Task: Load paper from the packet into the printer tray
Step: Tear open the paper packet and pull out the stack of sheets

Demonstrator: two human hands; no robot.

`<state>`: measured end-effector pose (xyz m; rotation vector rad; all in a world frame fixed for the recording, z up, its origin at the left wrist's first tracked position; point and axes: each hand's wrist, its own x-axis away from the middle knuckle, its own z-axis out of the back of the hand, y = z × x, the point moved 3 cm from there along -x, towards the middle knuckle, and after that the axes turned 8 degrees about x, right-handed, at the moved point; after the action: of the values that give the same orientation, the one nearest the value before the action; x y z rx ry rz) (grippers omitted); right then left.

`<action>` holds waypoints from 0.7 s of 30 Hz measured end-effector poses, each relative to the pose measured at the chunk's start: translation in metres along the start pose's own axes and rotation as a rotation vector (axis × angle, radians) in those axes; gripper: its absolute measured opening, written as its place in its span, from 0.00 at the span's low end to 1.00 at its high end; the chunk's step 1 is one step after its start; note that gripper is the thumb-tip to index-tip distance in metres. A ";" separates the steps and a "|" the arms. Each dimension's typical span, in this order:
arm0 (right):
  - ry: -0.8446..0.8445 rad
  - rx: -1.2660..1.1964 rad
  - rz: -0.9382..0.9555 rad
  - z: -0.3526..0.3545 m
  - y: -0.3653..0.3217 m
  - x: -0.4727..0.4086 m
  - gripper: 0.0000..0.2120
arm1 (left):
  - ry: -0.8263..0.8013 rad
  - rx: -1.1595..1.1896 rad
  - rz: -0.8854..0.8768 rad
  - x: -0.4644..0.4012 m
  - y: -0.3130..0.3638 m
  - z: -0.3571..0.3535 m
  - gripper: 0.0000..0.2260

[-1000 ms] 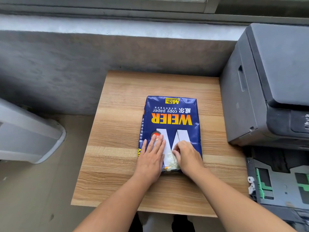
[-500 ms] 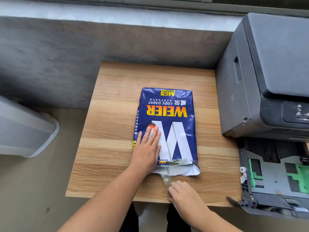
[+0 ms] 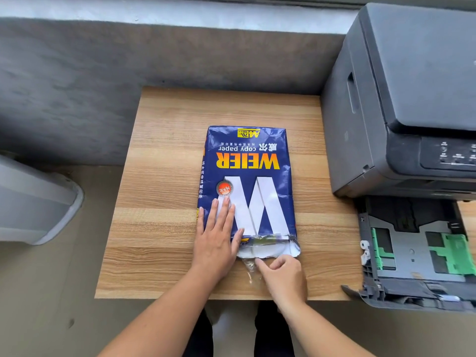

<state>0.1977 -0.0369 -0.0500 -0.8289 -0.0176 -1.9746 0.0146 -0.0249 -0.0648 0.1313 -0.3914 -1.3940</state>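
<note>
A blue packet of copy paper [image 3: 248, 161] lies flat in the middle of a small wooden table [image 3: 159, 176]. Its near end is torn open and white shows inside. My left hand [image 3: 217, 235] rests flat on the packet's near left corner, fingers spread. My right hand [image 3: 282, 275] is just below the torn end, index finger pointing at a strip of clear tape [image 3: 249, 269] that lies on the table. At the lower right, the pulled-out printer tray [image 3: 412, 251] with green guides holds no paper.
A dark grey printer [image 3: 401, 99] stands to the right of the table, above its tray. A grey concrete wall runs behind the table. A pale grey bin [image 3: 36, 202] sits on the floor at the left.
My right hand pulled the clear tape off the packet's near end toward me, then moved back up to the torn flap. My left hand stayed pressed on the packet.
</note>
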 end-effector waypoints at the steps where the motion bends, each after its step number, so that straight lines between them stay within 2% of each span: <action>1: 0.025 -0.076 -0.014 0.002 -0.001 0.000 0.18 | -0.001 0.004 -0.004 0.000 -0.001 0.000 0.29; 5: 0.176 -0.282 0.066 0.008 -0.006 0.001 0.24 | -0.002 0.012 -0.013 0.001 -0.003 0.002 0.29; 14: 0.300 -0.369 0.117 0.009 -0.017 -0.003 0.11 | -0.018 0.031 -0.021 0.000 -0.005 0.004 0.28; 17: 0.261 -0.468 0.019 0.008 -0.018 -0.012 0.11 | -0.026 0.034 -0.026 0.000 -0.005 0.005 0.28; 21: 0.214 -0.778 -0.212 0.003 -0.015 -0.022 0.09 | -0.025 0.030 -0.028 0.001 -0.006 0.008 0.27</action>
<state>0.1948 -0.0109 -0.0550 -1.1206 0.8651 -2.2789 0.0067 -0.0254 -0.0588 0.1445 -0.4327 -1.4188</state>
